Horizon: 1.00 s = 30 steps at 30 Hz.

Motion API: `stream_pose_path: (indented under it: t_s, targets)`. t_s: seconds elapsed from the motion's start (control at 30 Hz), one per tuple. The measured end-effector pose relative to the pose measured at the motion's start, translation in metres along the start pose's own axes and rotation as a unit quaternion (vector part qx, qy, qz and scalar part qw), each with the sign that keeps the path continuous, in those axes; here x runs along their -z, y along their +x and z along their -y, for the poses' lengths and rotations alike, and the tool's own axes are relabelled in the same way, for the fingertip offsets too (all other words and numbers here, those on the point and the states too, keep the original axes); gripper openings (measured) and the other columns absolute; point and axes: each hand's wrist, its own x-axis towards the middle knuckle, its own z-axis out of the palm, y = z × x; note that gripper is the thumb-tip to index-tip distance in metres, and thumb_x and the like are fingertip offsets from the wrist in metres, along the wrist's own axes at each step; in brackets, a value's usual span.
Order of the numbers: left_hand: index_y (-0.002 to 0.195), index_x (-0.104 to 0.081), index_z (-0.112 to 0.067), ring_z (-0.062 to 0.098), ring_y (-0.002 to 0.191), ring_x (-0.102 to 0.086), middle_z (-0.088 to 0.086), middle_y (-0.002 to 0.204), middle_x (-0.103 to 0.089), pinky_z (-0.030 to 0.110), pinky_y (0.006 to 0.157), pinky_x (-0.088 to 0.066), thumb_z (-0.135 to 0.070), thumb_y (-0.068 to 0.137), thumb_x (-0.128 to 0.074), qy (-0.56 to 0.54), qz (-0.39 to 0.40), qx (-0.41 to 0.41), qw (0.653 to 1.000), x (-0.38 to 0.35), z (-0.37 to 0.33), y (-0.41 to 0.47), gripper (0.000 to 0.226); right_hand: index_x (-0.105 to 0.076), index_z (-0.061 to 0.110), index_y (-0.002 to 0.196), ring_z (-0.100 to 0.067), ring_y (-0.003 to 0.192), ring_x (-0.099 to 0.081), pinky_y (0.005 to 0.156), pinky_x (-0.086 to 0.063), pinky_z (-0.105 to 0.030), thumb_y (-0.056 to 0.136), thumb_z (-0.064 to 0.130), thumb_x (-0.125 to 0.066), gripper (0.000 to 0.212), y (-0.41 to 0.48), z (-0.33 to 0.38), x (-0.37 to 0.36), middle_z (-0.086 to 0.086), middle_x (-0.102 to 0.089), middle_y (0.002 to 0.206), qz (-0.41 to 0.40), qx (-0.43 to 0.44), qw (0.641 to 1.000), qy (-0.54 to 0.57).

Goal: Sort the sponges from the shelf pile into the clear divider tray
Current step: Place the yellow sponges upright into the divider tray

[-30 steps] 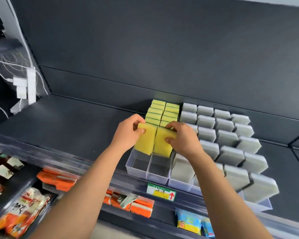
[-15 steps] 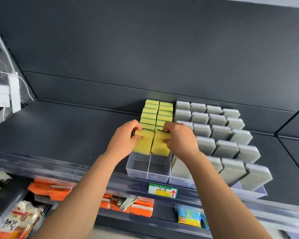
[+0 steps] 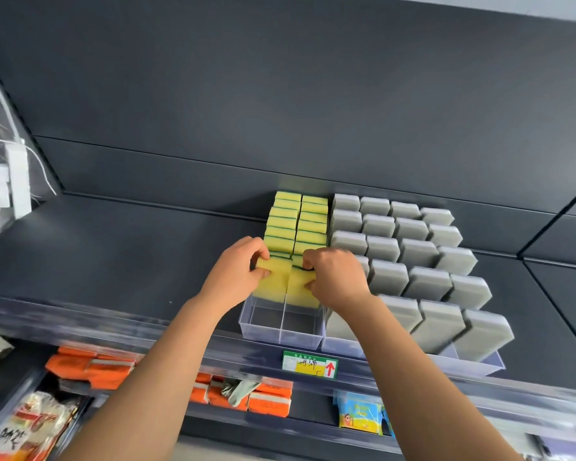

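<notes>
Left grip [image 3: 234,277] and right grip [image 3: 337,277] each pinch upright yellow sponges [image 3: 274,288], long axis seemingly vertical.

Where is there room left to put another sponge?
The two front pockets of the clear tray are bare, between its front wall and the yellow sponges held by the left hand and right hand. The dark shelf left of the tray is bare too. The grey sponges at right are packed tight.
</notes>
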Motion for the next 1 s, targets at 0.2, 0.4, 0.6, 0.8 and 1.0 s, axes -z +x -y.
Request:
stream_pose_path:
  t_s: [0.2,0.4,0.6,0.8,1.0]
  targets:
    - [0.088,-0.066,-0.013,0.01,0.093,-0.044,-0.007,0.099,-0.054,0.026,0.076,-0.041,-0.026,0.075,-0.075,0.122,-0.059,-0.097,0.986,-0.001,0.005,-0.004,0.021,-0.061,0.016,0.115,-0.027,0.105,-0.049,0.069,-0.04,-0.031,0.08,0.015,-0.069,0.036,-0.003,0.0,-0.009,-0.007,-0.056,0.109,-0.021,-0.014,1.0,0.012]
    - [0.088,-0.073,-0.008,0.02,0.083,-0.058,0.0,0.088,-0.063,0.038,0.067,-0.054,-0.008,0.077,-0.073,0.137,-0.071,-0.136,0.979,-0.013,0.01,-0.011,0.011,-0.064,0.011,0.105,-0.029,0.1,-0.054,0.077,-0.048,-0.035,0.085,0.018,-0.065,0.021,-0.004,-0.002,-0.012,-0.009,-0.063,0.101,-0.004,-0.005,1.0,0.031]
    - [0.089,-0.075,-0.01,0.022,0.084,-0.059,0.001,0.088,-0.063,0.033,0.061,-0.052,-0.011,0.078,-0.073,0.166,-0.076,-0.134,0.974,-0.013,0.002,-0.013,0.011,-0.07,0.014,0.101,-0.026,0.105,-0.05,0.079,-0.046,-0.03,0.09,0.021,-0.056,0.02,-0.009,-0.004,-0.017,-0.006,-0.062,0.102,-0.012,0.02,1.0,0.018]
    - [0.095,-0.073,-0.01,0.024,0.092,-0.058,0.003,0.096,-0.067,0.038,0.074,-0.051,-0.016,0.078,-0.073,0.194,-0.083,-0.135,0.968,-0.01,-0.013,-0.018,0.018,-0.071,0.011,0.104,-0.033,0.092,-0.057,0.078,-0.049,-0.04,0.076,0.02,-0.074,0.03,-0.033,-0.007,-0.016,-0.011,-0.066,0.098,-0.14,0.024,0.989,0.044]
    - [0.104,-0.07,-0.009,0.028,0.109,-0.058,0.01,0.113,-0.065,0.042,0.088,-0.048,-0.011,0.074,-0.076,0.227,-0.077,-0.181,0.954,-0.021,-0.051,-0.017,0.031,-0.064,0.01,0.107,-0.034,0.09,-0.06,0.07,-0.049,-0.038,0.073,0.018,-0.075,0.036,-0.066,-0.028,-0.004,-0.01,-0.064,0.101,-0.223,-0.04,0.973,0.029]
